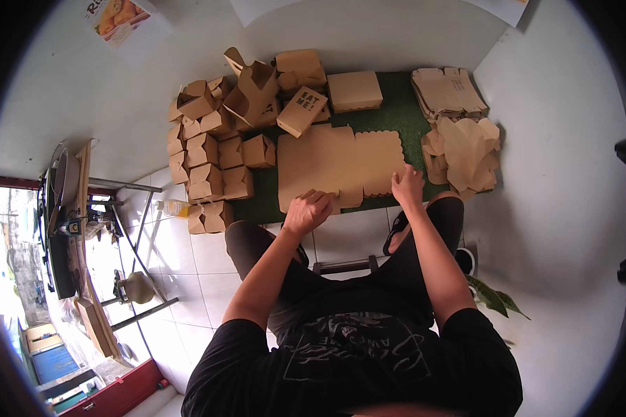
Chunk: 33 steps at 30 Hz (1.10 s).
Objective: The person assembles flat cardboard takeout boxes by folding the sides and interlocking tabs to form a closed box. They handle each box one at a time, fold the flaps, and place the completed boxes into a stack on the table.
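cardboard sheet [341, 163], brown and unfolded, lies flat on the green table [399, 104] in front of the seated person, its right part edged with scallops. the left hand [309, 210] is at the near edge of the sheet, with the fingers bent and close together; a small flap shows just beside its fingertips, but i cannot tell whether they pinch the card or only press on it. the right hand [407, 185] is at the near right corner of the sheet, thumb and fingers only narrowly apart by the scalloped edge; i cannot tell whether the card is caught between them.

to the left of the sheet, small brown boxes [203, 149] stand crowded together in rows, some of them piled on others. beyond its left part is a larger open box [252, 90] with raised flaps. just beyond the sheet, a closed box [302, 111] with dark lettering sits tilted, and a plain box [355, 92] is near it. beyond the sheet and to its right lies a stack of flattened boxes [450, 94]; nearer, to the right of the sheet, is a loose pile of shaped card [471, 149]. well to the left of the sheet, past the small boxes, is a bottle [174, 208] with something yellow in it.
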### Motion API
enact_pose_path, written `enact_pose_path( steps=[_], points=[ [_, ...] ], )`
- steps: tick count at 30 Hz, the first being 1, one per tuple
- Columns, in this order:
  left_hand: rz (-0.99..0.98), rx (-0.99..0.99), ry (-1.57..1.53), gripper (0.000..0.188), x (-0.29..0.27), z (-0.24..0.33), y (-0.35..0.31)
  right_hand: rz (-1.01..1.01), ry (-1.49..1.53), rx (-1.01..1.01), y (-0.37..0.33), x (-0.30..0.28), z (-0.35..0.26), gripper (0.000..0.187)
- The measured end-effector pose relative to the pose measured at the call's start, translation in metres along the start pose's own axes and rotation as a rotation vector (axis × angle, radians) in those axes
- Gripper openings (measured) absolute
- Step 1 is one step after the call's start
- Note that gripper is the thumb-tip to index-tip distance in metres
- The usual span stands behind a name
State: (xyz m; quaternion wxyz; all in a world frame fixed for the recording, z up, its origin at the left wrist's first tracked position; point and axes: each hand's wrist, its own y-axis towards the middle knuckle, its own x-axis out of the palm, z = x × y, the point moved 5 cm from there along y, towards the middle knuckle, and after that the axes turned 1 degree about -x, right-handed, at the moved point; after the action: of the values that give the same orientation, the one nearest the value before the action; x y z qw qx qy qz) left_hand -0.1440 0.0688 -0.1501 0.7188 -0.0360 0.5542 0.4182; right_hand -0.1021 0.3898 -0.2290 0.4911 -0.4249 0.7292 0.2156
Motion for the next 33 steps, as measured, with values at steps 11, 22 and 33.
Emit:
enact_pose_path(
  steps=[11,22,33],
  points=[
    [-0.097,0.075,-0.066,0.011,0.001,0.005,-0.005,-0.083,0.646,0.278,0.036,0.027,0.059,0.058],
    [-0.378,-0.031,-0.228,0.024,0.023,-0.005,-0.003,-0.287,0.374,0.243,0.062,0.040,0.052,0.048],
    [-0.407,-0.188,0.071,0.071,0.135,-0.006,0.074,-0.029,0.485,0.116,0.058,0.037,0.039,0.042]
  ],
)
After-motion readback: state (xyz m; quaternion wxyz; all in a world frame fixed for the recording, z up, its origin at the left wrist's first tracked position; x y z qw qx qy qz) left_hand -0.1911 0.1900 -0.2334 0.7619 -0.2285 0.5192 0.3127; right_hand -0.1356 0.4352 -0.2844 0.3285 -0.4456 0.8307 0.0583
